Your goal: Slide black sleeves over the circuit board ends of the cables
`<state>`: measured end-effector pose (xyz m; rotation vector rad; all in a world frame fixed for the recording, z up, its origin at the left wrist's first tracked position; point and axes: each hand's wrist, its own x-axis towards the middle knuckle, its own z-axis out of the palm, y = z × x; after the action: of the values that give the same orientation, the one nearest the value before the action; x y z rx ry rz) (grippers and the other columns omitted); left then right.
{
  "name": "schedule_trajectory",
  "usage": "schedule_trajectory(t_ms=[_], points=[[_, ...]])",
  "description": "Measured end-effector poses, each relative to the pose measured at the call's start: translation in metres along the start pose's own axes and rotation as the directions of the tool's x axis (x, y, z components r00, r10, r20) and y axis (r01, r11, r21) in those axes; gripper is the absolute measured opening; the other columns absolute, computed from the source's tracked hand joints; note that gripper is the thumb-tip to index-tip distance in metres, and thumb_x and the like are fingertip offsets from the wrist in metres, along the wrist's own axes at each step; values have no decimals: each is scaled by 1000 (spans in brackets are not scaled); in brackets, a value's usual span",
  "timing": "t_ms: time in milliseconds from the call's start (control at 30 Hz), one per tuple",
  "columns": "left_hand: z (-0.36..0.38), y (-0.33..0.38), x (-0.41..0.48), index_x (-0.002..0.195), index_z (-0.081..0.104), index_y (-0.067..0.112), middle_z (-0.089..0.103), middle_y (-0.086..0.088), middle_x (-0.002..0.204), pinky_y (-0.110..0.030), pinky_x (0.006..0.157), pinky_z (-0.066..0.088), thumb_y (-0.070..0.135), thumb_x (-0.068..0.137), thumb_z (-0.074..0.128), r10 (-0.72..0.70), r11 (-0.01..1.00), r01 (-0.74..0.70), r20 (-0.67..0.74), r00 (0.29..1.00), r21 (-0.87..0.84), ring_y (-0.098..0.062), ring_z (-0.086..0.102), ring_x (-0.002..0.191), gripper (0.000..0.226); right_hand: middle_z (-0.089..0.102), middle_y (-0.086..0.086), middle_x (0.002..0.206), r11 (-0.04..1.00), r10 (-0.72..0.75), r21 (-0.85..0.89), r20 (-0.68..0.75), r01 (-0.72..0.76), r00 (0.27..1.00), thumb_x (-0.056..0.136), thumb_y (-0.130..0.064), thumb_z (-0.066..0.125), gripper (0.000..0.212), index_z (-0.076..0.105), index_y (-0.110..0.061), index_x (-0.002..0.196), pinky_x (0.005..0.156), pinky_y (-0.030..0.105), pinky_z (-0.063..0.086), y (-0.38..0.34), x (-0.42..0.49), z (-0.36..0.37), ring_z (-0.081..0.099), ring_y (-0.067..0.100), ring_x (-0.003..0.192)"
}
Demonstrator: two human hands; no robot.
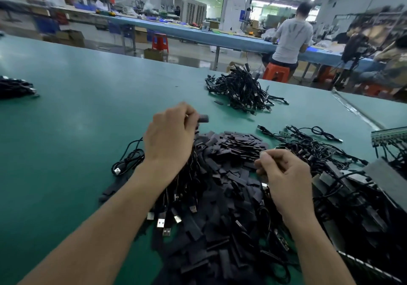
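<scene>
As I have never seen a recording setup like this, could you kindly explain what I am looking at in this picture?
There is no machine here. A person works with bare hands, and the single picture comes from a camera worn on their head, looking forward and down. The left hand pinches a black sleeve above the table. The right hand is curled over the pile, and I cannot tell whether its grip holds anything. On the green table lie a pile of loose sleeves, cables with metal plugs near the person, and a separate heap of cables farther away.
</scene>
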<state>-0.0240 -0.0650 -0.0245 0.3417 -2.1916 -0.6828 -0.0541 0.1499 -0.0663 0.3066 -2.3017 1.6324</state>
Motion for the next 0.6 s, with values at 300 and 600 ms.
schedule_trajectory(t_ms=[300, 600], points=[[47, -55, -11, 98, 70, 20, 62, -1, 105, -38, 87, 40, 34, 104, 45, -89, 943, 2, 246, 965, 332, -24, 53, 102, 30, 66, -2, 76, 770, 116, -638, 151, 7, 982, 97, -20, 49, 22, 69, -29, 100, 56, 30, 45, 3, 9, -32, 56, 16, 59], [48, -36, -15, 103, 74, 24, 63, -2, 121, -47, 91, 36, 57, 101, 18, -109, 839, -135, 406, 908, 527, -29, 48, 114, 66, 59, 2, 71, 595, 174, -803, 109, -16, 979, 99, -46, 49, 43, 56, -20, 65, 57, 32, 42, 3, -2, -55, 56, 21, 65]])
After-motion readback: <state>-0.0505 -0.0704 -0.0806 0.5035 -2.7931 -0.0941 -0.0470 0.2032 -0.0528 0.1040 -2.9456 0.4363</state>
